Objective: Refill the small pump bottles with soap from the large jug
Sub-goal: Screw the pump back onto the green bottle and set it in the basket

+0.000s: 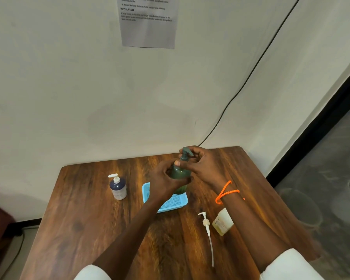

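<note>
A green pump bottle stands upright in a blue basket at the middle of the table. My left hand grips its body. My right hand is curled round the green pump head on top of the bottle. A dark blue pump bottle with a white pump stands to the left. A large jug of yellowish soap sits at the right, partly hidden by my right forearm. Its white pump with a long tube lies loose on the table.
The wooden table stands against a white wall, with its far edge just behind the bottles. A black cable runs down the wall to the table's back. A printed sheet hangs above. An orange band circles my right wrist.
</note>
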